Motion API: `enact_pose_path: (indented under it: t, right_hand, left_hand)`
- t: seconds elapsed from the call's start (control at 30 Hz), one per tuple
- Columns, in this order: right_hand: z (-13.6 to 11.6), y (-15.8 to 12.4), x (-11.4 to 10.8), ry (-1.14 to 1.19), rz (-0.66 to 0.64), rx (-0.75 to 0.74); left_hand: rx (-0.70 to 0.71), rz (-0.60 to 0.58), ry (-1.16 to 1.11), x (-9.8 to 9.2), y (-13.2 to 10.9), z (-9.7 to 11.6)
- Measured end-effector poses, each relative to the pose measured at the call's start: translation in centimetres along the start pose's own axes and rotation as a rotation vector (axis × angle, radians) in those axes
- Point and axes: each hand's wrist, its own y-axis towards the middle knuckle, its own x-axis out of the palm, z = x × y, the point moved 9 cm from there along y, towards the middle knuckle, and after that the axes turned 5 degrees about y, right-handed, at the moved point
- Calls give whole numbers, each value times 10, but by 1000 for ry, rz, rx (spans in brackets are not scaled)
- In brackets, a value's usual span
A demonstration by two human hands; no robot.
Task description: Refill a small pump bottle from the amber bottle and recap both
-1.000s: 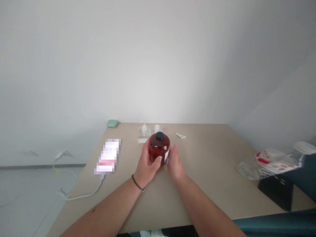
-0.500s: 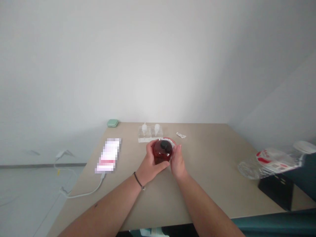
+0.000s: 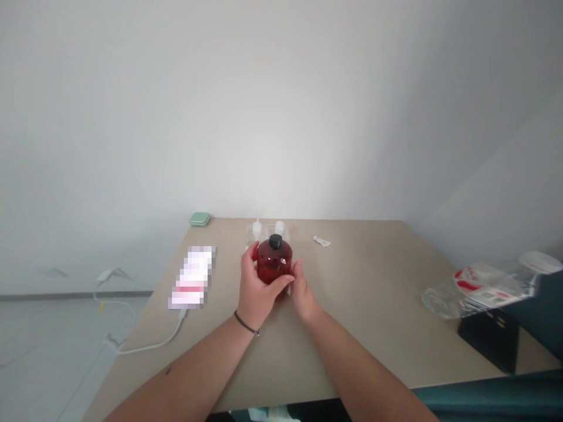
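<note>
A round bottle of dark red liquid (image 3: 275, 264) with a black screw cap (image 3: 275, 241) stands upright between my hands, just above the tabletop. My left hand (image 3: 259, 282) wraps its near left side, with the fingers across the front. My right hand (image 3: 301, 291) grips its right side, and the fingertips meet my left hand. A white label edge shows by my right hand, and most of the label is hidden. A dark bracelet circles my left wrist.
Behind the bottle, a clear pack holds two white-capped bottles (image 3: 257, 232). A small white scrap (image 3: 322, 241) lies to the right. A pixelated flat item (image 3: 192, 278) with a white cable (image 3: 149, 346) is left; a green case (image 3: 199, 219) sits at the back edge. Plastic packaging (image 3: 479, 290) and a black box (image 3: 488, 340) are right.
The bottle has turned from tipped, cap toward me, back to upright. It and both hands have shifted left and slightly down, and the label has rotated mostly out of sight.
</note>
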Motion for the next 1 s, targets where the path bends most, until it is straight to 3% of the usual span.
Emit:
enact_pose_path:
  t: [0.07, 0.23, 0.3, 0.6, 0.8, 0.9, 1.0]
  right_hand:
    - [0, 0, -3, 58, 28, -2]
    - [-16, 1, -27, 104, 194, -69]
    - [-23, -1, -34, 93, 233, -82]
    - [-28, -9, -24, -56, 185, -200]
    - [-16, -8, -2, -166, 65, -209]
    - [-17, -7, -5, -208, 95, -196]
    - [-14, -4, -18, -143, 152, -130]
  left_hand:
    - [36, -48, 66, 4, 0, 4]
    - [110, -337, 106, 32, -9, 6]
    - [105, -369, 131, 37, -11, 5]
    - [146, -137, 101, 20, -7, 10]
    - [23, 21, -95, 1, 1, 1]
    - [12, -1, -179, 2, 3, 1]
    - [41, -188, -315, 17, 0, 2]
